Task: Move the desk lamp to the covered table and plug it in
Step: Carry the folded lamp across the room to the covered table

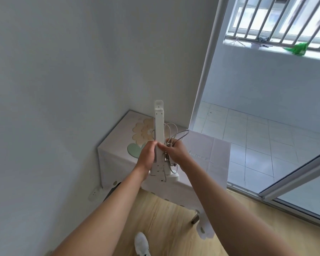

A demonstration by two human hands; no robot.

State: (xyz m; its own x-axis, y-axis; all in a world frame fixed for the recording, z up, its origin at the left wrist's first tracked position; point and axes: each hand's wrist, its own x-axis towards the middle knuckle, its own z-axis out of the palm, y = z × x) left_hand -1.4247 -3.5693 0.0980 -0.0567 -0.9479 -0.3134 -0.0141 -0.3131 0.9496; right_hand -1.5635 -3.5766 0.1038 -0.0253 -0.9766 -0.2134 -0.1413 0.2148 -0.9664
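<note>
- You have no text here that can be read for certain.
- On the cloth (207, 152) covering the table, just right of your right hand (175, 151), there is a faint pale row of letters; it is too blurred and washed out for you to make out a single word.
- The cloth's other print, a flower shape (142, 132), carries no lettering that you can see.
- The desk lamp (159, 126) in your grip shows small marks near its top and on its base, but they are too small to tell whether they are text or symbols.
- You find no brand, number or sign anywhere else.
</note>
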